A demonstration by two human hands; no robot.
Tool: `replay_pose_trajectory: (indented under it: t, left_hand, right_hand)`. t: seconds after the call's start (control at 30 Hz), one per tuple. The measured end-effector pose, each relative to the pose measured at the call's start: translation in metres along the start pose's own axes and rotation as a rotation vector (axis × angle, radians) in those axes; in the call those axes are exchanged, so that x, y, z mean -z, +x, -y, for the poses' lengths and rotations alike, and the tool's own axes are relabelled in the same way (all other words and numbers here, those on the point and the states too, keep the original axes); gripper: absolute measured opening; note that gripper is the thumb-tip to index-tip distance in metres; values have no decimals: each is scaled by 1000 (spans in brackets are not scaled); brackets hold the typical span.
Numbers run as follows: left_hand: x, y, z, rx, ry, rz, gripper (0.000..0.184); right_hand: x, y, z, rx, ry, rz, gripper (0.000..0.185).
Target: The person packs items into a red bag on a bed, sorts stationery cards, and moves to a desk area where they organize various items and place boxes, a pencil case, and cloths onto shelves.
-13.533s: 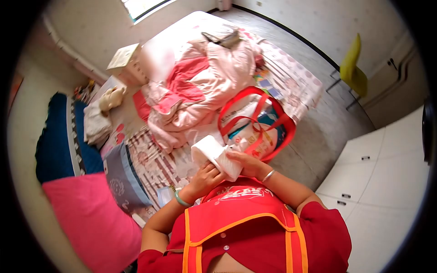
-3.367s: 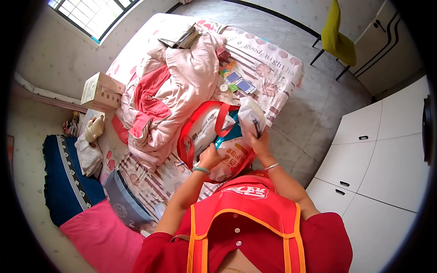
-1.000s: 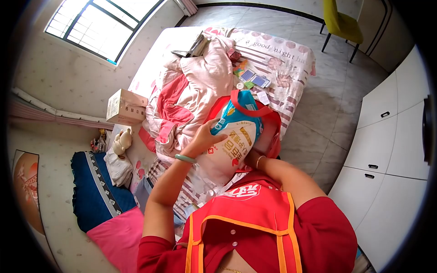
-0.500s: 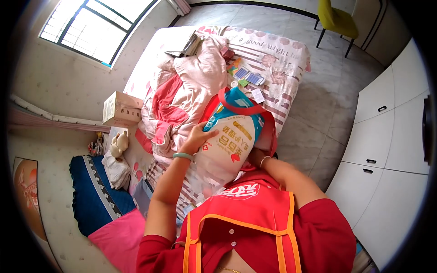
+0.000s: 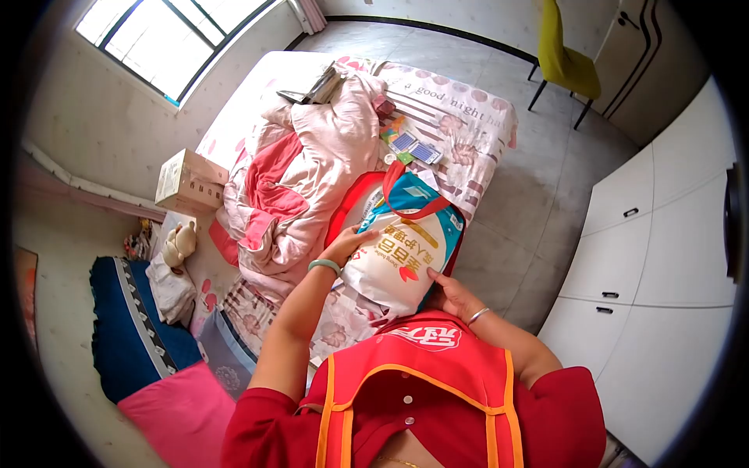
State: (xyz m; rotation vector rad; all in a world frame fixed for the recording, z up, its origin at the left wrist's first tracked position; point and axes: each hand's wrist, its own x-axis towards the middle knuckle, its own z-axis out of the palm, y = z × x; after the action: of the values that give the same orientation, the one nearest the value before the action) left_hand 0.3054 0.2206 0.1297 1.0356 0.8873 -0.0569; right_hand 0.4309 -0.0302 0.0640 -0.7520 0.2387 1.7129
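Observation:
A plump white-and-teal pack of adult care pads (image 5: 394, 269) with gold lettering is held upright at the bed's near edge. A red tote bag (image 5: 343, 209) lies around its back, with a strap looped across the pack's teal top. My left hand (image 5: 349, 244) is closed on the pack's left edge, thumb on the front. At the lower right side, my right hand (image 5: 454, 298) grips the pack with its thumb on the front; its other fingers are mostly hidden behind.
The bed (image 5: 460, 144) carries a rumpled pink quilt (image 5: 335, 140), dark folded items (image 5: 316, 87) and blue-and-white cards (image 5: 416, 147). A cardboard box (image 5: 191, 183) and a plush toy (image 5: 179, 243) are on the left. White cabinets (image 5: 647, 242) stand right; a yellow-green chair (image 5: 566, 62) is at the back.
My right hand has come from behind the pack's lower right onto its side, thumb now showing on the front. The pack sits slightly lower, and the red strap has shifted. The view has turned slightly.

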Motion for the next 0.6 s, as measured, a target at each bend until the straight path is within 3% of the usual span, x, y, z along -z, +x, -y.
replay_pose_trajectory:
  t: [0.23,0.43,0.53,0.6]
  left_hand:
    - [-18,-34,-9,18,7,27,40]
    - [-42,-44,-6,66,38,-164,37]
    - [-32,-21,0,86,41,-83,37]
    - [-21,6,-3,104,81,-14,39]
  right_hand:
    - [-18,-29,8,-37,-92,-44,53]
    - [-3,-32,15,-109,-152,-133,52]
    - [4,-32,15,-108,-152,-127,53]
    - [15,-23,15,55,-221,-130,48]
